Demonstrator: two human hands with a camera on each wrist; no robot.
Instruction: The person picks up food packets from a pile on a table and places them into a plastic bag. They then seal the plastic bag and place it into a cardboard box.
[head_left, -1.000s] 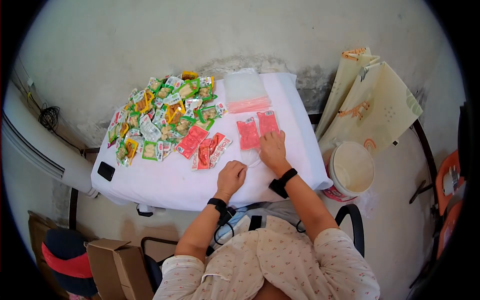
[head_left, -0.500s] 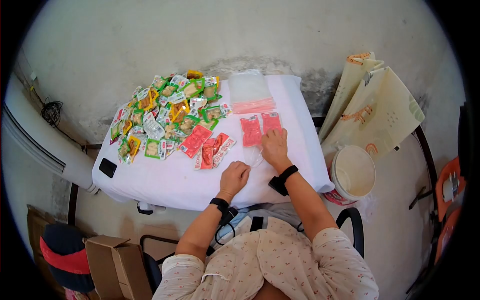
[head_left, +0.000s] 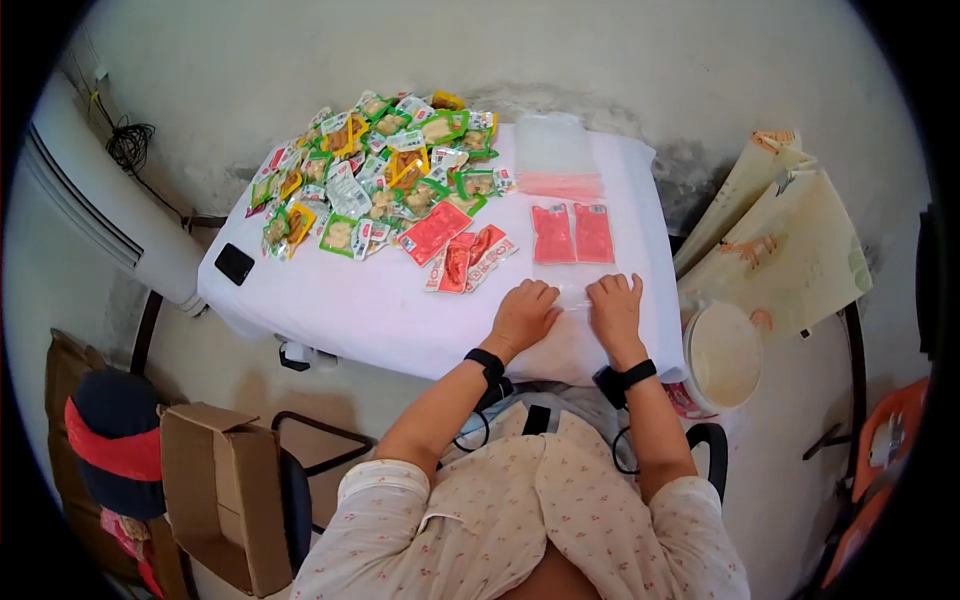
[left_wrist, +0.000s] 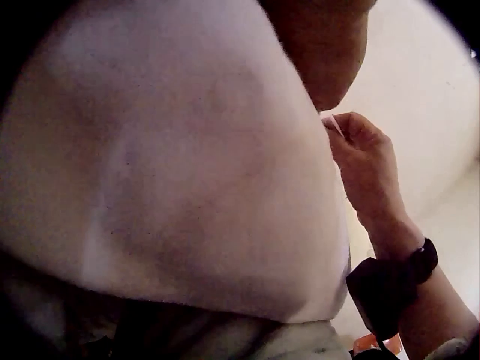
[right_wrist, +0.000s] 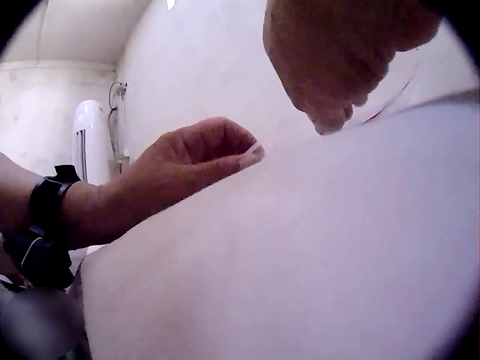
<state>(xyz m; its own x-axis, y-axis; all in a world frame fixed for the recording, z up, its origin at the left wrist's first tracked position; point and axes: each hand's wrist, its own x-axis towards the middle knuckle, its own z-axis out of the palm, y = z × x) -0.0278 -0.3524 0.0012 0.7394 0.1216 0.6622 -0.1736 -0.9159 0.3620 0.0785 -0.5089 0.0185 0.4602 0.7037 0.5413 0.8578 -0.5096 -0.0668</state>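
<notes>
Two flat red food packets, a left one (head_left: 552,236) and a right one (head_left: 594,236), lie side by side inside a clear plastic bag (head_left: 572,291). The bag's near end faces the person. At that end's left corner, my left hand (head_left: 523,316) pinches the plastic; the right wrist view shows a pale edge between the left hand's (right_wrist: 187,161) thumb and fingers. My right hand (head_left: 617,316) grips the right corner, and a pale strip pokes out from the right hand's (left_wrist: 367,154) fingertips in the left wrist view.
A stack of clear bags with pink-red edges (head_left: 560,186) lies behind the red packets. To the left is a heap of snack packets (head_left: 400,200), with red packets (head_left: 470,260) at its front. A phone (head_left: 234,264) rests near the table's left edge. A bucket (head_left: 724,358) stands right of the table.
My left hand has moved right and up to the bag's near end. My right hand has drawn back from the packets to the bag's right corner. The head view has shifted.
</notes>
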